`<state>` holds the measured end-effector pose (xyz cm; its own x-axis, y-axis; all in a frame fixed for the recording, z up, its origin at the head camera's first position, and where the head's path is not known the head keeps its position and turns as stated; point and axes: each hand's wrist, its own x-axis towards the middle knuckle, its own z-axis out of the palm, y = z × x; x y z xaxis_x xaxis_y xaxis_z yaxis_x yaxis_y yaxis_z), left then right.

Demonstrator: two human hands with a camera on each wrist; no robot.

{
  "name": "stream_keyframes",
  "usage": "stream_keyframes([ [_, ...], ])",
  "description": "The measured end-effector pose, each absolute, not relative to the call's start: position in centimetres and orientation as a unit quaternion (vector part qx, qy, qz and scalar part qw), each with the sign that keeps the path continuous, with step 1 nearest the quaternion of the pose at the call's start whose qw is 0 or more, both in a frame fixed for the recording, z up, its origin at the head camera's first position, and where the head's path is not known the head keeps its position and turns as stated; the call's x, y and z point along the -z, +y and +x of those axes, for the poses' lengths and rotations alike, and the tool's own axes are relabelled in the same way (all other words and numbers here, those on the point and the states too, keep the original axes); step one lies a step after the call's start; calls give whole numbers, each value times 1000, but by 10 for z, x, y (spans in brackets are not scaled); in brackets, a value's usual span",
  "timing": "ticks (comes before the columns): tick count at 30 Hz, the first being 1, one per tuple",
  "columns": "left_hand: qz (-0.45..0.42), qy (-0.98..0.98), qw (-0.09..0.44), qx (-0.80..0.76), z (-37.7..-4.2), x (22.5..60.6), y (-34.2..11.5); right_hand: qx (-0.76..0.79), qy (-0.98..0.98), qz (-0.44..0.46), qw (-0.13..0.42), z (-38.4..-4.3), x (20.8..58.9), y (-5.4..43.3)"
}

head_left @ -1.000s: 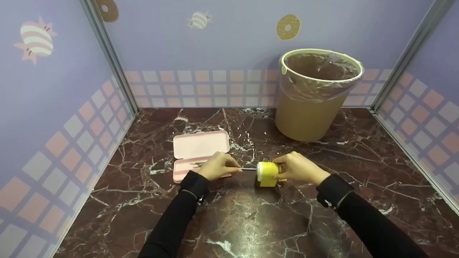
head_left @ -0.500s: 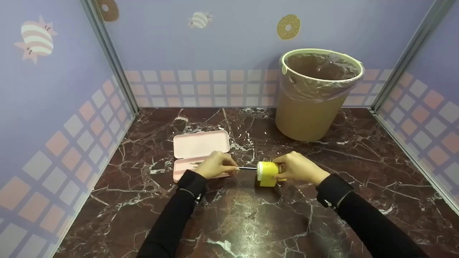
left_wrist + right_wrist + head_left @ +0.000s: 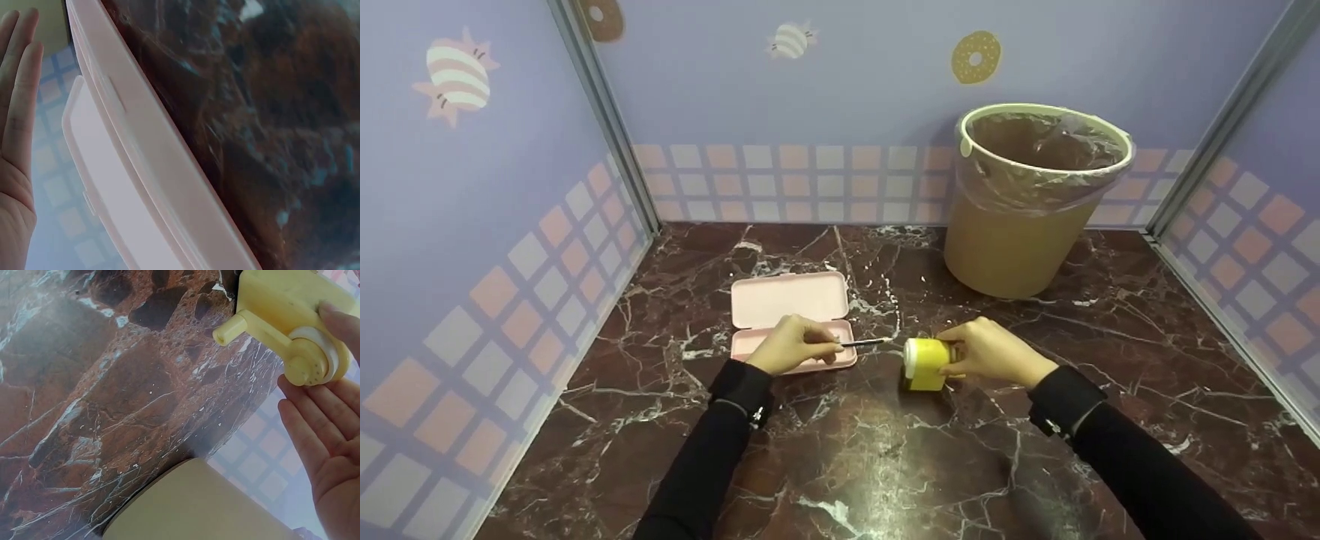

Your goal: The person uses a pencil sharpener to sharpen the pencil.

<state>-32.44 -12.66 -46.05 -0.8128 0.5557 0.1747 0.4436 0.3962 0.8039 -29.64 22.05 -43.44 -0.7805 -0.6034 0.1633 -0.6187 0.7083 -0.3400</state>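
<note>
A dark pencil [image 3: 866, 343] is pinched in my left hand [image 3: 795, 345], its sharpened tip pointing right, a short gap from the sharpener. That hand is over the open pink pencil case [image 3: 789, 298], hiding part of its lower half. My right hand [image 3: 990, 352] grips the yellow hand-crank pencil sharpener [image 3: 928, 364] on the table. In the right wrist view the sharpener's crank handle [image 3: 230, 331] shows, with the thumb on its body and the fingers beside the crank's hub. The left wrist view shows fingers [image 3: 19, 107] beside the case, but the pencil is out of sight.
Behind the sharpener, at the back right, stands a tall tan bin [image 3: 1012, 247] lined with a clear bag. Small white bits are scattered on the dark marbled table [image 3: 877, 465] between case and bin. Patterned walls [image 3: 825, 180] enclose the back and sides.
My left hand has drawn the pencil leftward out of the sharpener, so its tip now shows. My right hand stays on the sharpener. The head view has shifted slightly.
</note>
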Motion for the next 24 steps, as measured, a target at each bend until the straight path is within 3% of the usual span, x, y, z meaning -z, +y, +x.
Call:
stream_keyframes([
  [24, 185, 750, -26, -635, -297, 466, -48, -206, -925, 320, 22, -295, 438, 222],
])
